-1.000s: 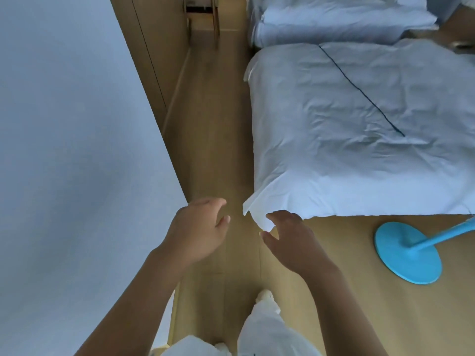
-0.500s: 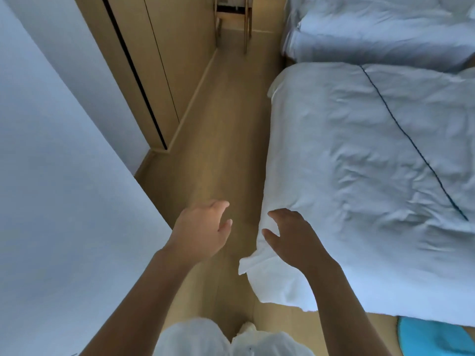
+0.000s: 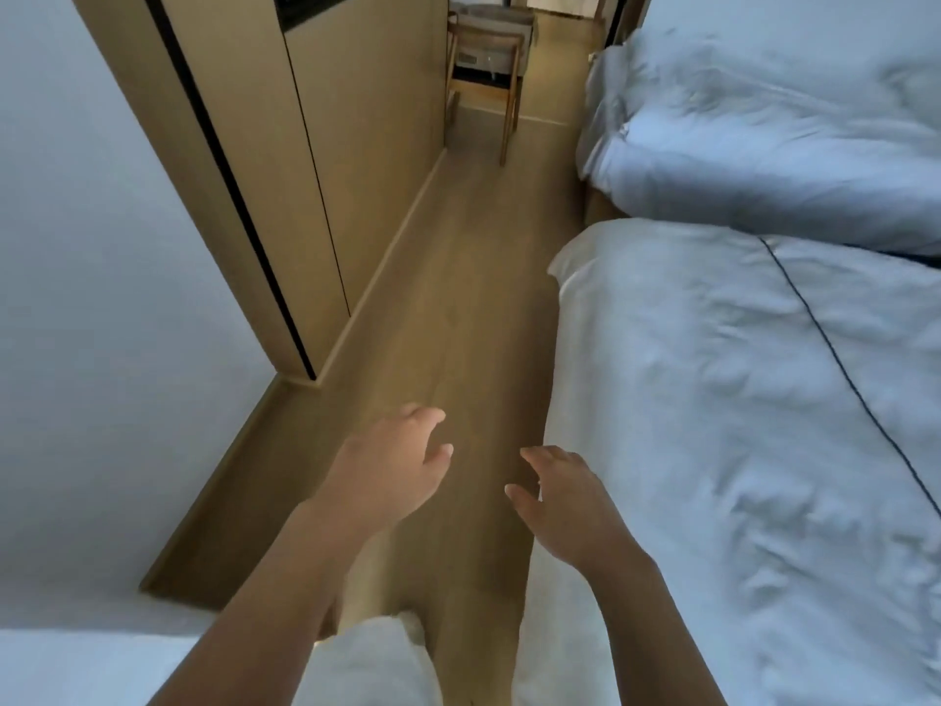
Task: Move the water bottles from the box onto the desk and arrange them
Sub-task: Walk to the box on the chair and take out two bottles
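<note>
Smooth, matt wood-look planks on the floor (image 3: 458, 318). Same pale wood grain, satin finish, on the wardrobe doors (image 3: 356, 119), split by a dark glossy strip. Bare wooden frame on the chair (image 3: 501, 58). Soft, crumpled white cloth on the near bed duvet (image 3: 713, 400), edged with thin dark piping; equally rumpled cloth on the far bed (image 3: 764, 119). Flat, matt paint on the wall (image 3: 91, 247).

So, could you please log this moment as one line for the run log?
left hand: open, empty | right hand: open, empty | bottles, box, desk: not in view | place: floor beside bed
</note>
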A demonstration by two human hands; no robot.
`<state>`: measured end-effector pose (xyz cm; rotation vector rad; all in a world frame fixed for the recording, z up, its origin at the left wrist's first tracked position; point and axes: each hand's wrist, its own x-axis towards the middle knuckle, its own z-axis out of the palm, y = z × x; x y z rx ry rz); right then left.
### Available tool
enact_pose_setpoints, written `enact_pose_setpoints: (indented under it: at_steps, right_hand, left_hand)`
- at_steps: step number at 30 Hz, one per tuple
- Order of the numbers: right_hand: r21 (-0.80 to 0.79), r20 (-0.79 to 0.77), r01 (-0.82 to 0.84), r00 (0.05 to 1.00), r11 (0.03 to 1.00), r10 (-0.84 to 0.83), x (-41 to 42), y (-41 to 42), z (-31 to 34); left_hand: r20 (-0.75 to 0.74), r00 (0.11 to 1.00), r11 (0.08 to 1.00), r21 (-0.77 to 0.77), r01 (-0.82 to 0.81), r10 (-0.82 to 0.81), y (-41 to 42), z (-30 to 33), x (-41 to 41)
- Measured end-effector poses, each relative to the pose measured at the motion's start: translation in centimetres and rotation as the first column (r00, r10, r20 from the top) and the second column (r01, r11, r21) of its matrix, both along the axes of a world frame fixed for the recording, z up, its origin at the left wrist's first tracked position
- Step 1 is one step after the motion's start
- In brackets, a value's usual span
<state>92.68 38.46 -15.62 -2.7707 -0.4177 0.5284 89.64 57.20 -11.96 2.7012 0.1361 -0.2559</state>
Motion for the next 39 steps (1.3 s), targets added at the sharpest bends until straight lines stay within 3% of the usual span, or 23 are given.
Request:
enact_pose_setpoints:
  at_steps: [9,24,30,39]
  right_hand:
    - [0.060,0.030,0.079,0.996,0.995,-0.080,18.5,6.2,2.1]
    - [0.048,0.167,-0.030,0.986,0.998,0.021,57.1,8.8,3.3]
    - [0.013,0.128,-0.080,0.989,0.997,0.078,67.4,9.8,3.4]
    - [0.031,0.157,-0.046,0.987,0.998,0.040,89.0,13.4,2.8]
  left_hand:
    - [-0.019,0.999,0.999,0.002,0.040,-0.040,6.0,0.5,20.0]
    - [-0.019,1.000,1.000,0.029,-0.001,0.002,8.5,1.2,57.4]
    - [-0.015,1.000,1.000,0.027,-0.014,0.014,8.9,1.4,67.8]
    - [0.045,0.998,0.997,0.053,0.048,-0.050,12.8,0.6,90.4]
